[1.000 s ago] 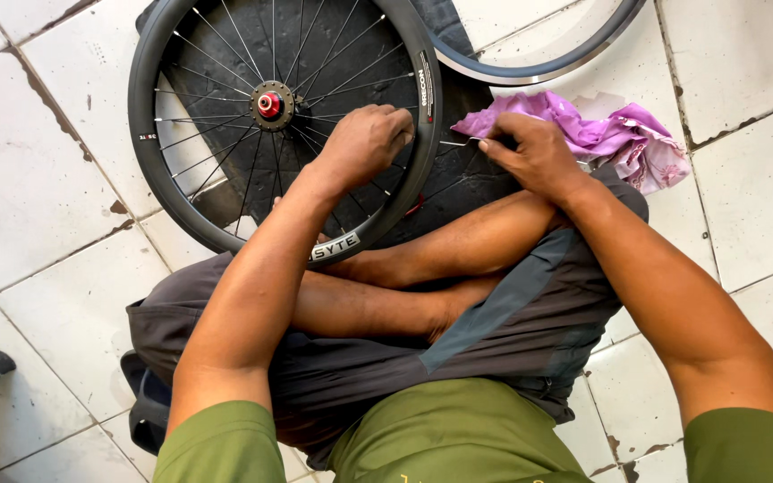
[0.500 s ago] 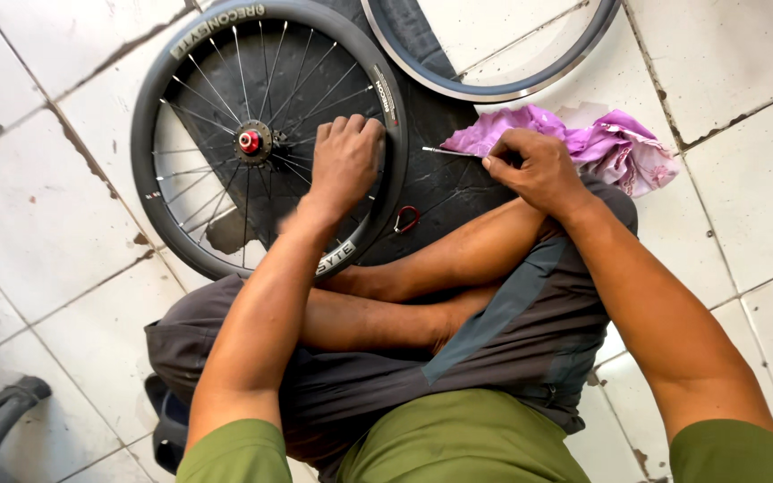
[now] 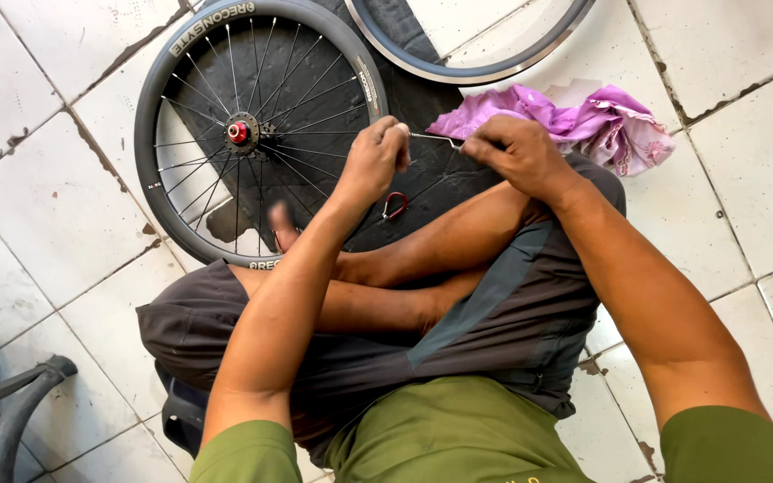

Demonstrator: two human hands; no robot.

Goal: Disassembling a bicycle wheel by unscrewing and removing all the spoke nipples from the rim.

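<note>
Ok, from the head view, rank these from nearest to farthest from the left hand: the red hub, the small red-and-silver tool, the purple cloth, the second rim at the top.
From the left hand:
1. Small red-and-silver tool, just below the hand, on the dark mat.
2. Purple cloth, to the right, behind the right hand, and red hub, to the left at the wheel's centre: too close to call.
3. Second rim, at the top edge.
</note>
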